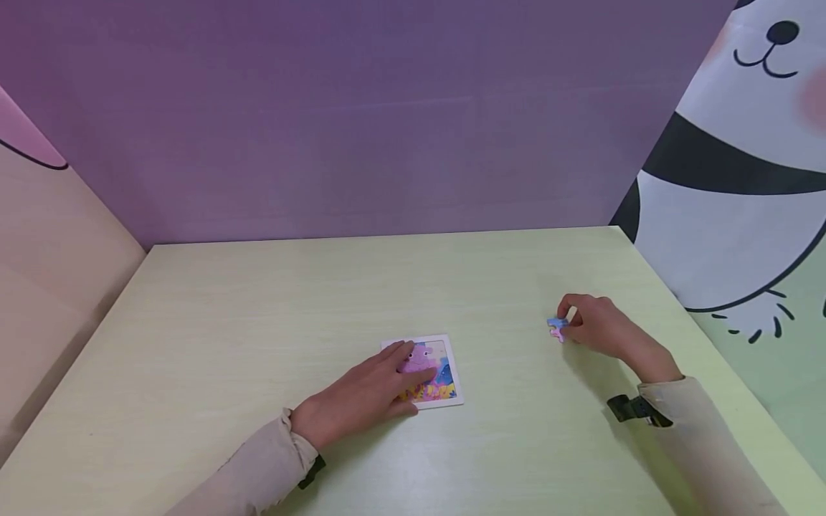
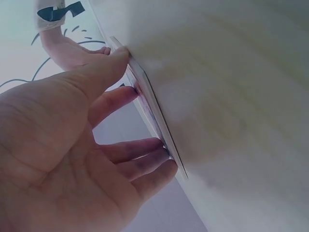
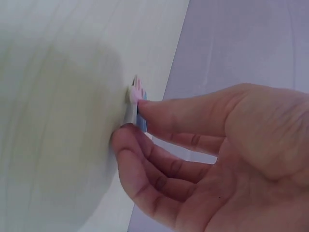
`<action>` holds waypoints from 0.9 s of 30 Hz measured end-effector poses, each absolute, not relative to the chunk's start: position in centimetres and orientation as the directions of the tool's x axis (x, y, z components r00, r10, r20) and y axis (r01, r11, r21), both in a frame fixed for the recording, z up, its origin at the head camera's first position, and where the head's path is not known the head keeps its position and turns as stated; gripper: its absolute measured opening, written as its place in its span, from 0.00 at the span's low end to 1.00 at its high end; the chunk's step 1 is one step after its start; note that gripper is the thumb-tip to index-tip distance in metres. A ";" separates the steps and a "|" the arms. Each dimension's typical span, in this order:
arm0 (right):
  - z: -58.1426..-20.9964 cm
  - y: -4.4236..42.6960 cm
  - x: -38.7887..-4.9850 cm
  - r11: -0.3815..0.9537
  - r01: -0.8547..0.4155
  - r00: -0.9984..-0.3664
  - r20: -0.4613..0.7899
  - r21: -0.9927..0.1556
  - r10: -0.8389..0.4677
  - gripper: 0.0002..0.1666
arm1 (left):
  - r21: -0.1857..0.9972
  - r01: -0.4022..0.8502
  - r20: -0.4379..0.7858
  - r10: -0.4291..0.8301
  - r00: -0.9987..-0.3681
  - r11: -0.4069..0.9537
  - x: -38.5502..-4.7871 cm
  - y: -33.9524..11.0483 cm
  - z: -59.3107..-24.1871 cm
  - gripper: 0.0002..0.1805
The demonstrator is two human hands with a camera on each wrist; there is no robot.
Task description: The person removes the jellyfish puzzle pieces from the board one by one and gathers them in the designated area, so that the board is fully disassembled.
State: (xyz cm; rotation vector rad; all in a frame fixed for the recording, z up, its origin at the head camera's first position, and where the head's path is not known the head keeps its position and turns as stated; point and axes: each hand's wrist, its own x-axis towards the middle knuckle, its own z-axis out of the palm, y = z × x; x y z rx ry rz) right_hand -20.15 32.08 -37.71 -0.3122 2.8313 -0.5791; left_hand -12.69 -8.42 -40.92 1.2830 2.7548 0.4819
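A square picture puzzle in a white frame (image 1: 454, 380) lies on the table, showing a pink figure with blue and yellow parts. My left hand (image 1: 364, 394) rests over its left side with fingers spread, hiding that part. In the left wrist view, the fingertips of the left hand (image 2: 91, 130) touch the thin board (image 2: 157, 111). To the right, my right hand (image 1: 609, 331) pinches a small blue and pink piece (image 1: 556, 328) between thumb and finger. The right wrist view has the piece (image 3: 138, 99) tilted at the fingertips of the right hand (image 3: 217, 154), close to the tabletop.
The pale wooden table (image 1: 258, 308) reaches back to a purple wall (image 1: 387, 129). A panel with a panda drawing (image 1: 729, 236) stands along the right edge, and a pinkish panel (image 1: 51, 287) along the left.
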 end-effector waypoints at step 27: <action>-36.9 29.9 -19.2 0.909 -0.298 -0.950 -0.001 -0.292 -0.311 0.12 | 0.249 0.708 0.045 0.723 -0.690 0.661 -12.5 -11.1 -40.7 0.30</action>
